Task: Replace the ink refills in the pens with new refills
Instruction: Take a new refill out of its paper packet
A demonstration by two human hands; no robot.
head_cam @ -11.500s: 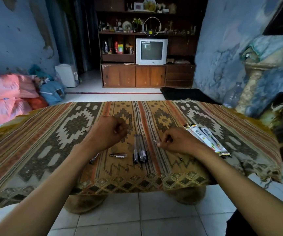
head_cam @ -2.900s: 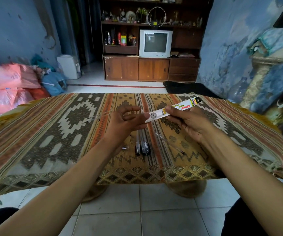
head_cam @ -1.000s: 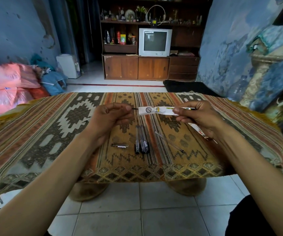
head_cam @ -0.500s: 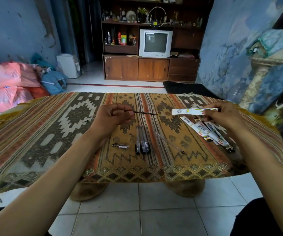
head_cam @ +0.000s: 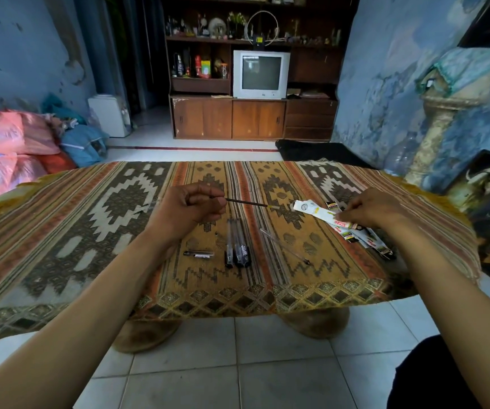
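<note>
My left hand [head_cam: 189, 209] pinches a thin dark new refill [head_cam: 246, 202] that points right above the patterned table [head_cam: 96, 231]. At the right, my right hand [head_cam: 370, 208] holds the emptied white wrapper [head_cam: 314, 210] down on the pile of refill packets [head_cam: 364, 236]. Three black pens [head_cam: 238, 245] lie side by side at the table's middle. A loose pen part [head_cam: 199, 254] rests to their left. To their right lies a clear old refill [head_cam: 285, 246], slanted.
The table's front edge [head_cam: 238, 305] hangs over a tiled floor. A framed picture [head_cam: 485, 184] and a pillar [head_cam: 435, 125] stand close on the right. Pink bags [head_cam: 5, 149] sit far left, and a TV cabinet [head_cam: 255, 113] stands behind.
My hands pulled apart and the refill came out of its wrapper into my left hand. My right hand carried the empty wrapper right and down onto the packet pile.
</note>
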